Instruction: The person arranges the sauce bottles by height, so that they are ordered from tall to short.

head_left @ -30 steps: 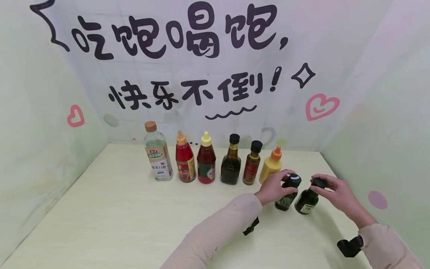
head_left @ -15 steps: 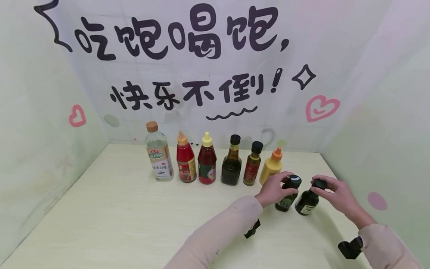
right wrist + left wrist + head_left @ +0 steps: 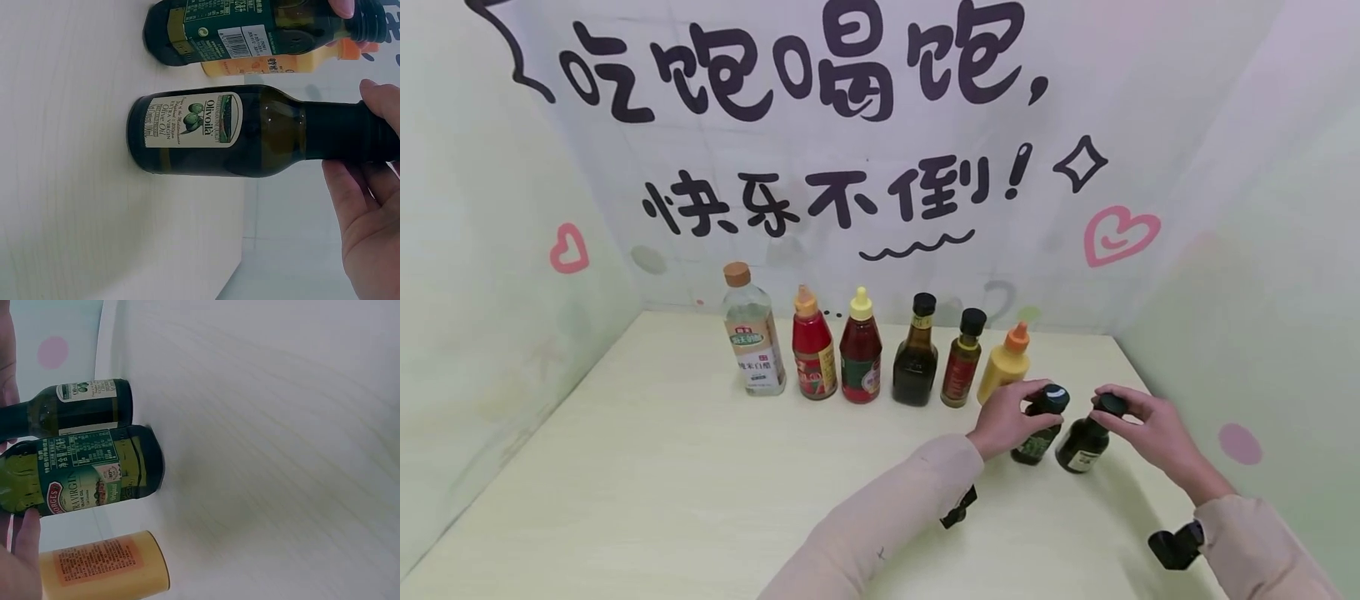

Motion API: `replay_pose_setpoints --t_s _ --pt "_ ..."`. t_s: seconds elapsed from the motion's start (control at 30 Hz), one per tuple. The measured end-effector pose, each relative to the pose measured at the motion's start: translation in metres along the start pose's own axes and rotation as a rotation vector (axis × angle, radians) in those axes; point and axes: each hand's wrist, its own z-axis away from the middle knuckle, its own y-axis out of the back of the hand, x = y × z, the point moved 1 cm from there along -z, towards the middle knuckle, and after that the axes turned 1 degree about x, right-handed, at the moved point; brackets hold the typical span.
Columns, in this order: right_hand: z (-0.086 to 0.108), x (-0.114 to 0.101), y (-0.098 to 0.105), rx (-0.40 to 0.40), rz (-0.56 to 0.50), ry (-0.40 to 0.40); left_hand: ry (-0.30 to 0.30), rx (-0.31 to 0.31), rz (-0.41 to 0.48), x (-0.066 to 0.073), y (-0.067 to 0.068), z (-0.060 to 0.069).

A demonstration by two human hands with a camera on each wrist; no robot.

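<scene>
Two dark green olive oil bottles stand at the right of the table. My left hand (image 3: 1009, 421) grips the squarish one (image 3: 1036, 446) near its neck, just under the black cap. In the left wrist view this olive oil bottle (image 3: 94, 472) shows a green label reading extra virgin. My right hand (image 3: 1157, 429) holds the rounder olive oil bottle (image 3: 1081, 454) by its dark neck and cap. A cream label with green olives faces the right wrist camera on this bottle (image 3: 194, 125). Both bases appear to rest on the tabletop, close together.
Left of my hands, a row of upright bottles runs along the back: clear vinegar (image 3: 756, 350), two red sauces (image 3: 814, 358), dark sauce (image 3: 915, 367), a red-labelled bottle (image 3: 961, 371) and a yellow squeeze bottle (image 3: 1002, 371). Walls (image 3: 1285, 333) enclose the table (image 3: 700, 483).
The head view has shifted slightly. Both hands keep their hold on the two olive oil bottles, which stay in place.
</scene>
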Motion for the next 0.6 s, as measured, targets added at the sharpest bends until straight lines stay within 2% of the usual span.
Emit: replay_pose_setpoints --t_s 0.3,0.6 --pt "-0.0004 -0.0002 0.0015 0.011 -0.005 0.006 -0.013 0.05 0.026 -0.0008 -0.0035 0.0012" --pt "0.001 -0.0015 -0.0001 0.019 -0.004 0.012 0.001 0.094 0.063 -0.0011 -0.0046 0.0038"
